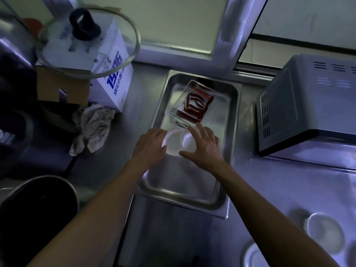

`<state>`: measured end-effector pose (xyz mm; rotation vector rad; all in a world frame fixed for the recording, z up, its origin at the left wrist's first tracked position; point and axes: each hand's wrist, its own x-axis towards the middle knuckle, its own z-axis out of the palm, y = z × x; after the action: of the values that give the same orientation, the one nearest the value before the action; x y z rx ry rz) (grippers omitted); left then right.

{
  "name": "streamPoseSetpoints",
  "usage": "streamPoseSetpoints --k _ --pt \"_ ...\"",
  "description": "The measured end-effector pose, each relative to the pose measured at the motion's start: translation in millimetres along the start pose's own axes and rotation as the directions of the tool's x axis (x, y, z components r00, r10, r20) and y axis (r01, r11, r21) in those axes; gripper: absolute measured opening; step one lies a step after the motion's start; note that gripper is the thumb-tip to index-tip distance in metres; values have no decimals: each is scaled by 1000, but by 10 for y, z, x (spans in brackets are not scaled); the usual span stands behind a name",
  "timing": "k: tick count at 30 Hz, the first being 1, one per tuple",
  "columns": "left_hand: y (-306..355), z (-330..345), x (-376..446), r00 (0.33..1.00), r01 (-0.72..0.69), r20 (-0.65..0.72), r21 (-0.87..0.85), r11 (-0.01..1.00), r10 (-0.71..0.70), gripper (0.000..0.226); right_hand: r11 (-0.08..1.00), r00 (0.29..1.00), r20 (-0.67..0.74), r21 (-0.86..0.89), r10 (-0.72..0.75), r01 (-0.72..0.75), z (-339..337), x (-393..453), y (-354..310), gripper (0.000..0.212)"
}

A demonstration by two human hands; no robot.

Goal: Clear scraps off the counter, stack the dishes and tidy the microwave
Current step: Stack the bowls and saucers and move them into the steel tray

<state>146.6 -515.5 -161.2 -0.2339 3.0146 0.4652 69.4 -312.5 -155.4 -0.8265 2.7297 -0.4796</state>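
Two white dishes sit in a steel tray [227, 120]: a wider white plate [172, 144] and a smaller white bowl [187, 140] overlapping its right side. My left hand [149, 144] holds the plate's left rim, fingers curved over the edge. My right hand [204, 145] lies spread over the bowl's right side, thumb stretched toward the plate's near edge. Behind them a clear rectangular container [193, 103] of red chillies leans in the tray. The grey microwave [306, 105] stands to the right.
A crumpled grey cloth [93, 126] lies left of the tray, by a white carton [113, 81] with a glass lid [86, 43] on top. A dark pot [38, 209] stands at the near left. More white dishes [323, 232] sit at the near right.
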Motion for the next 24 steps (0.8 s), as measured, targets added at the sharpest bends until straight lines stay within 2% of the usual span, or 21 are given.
streamPoseSetpoints --k 8,13,24 --pt "-256 -121 -163 998 60 0 -57 997 -60 32 997 996 60 -12 -72 73 221 149 -380 95" --pt "-321 -125 -177 995 100 11 -83 991 -100 33 997 992 118 -41 -54 59 385 307 -447 97" --pt "-378 -81 -23 999 44 -24 -94 995 -46 32 996 980 189 -53 -66 77 664 477 -324 99"
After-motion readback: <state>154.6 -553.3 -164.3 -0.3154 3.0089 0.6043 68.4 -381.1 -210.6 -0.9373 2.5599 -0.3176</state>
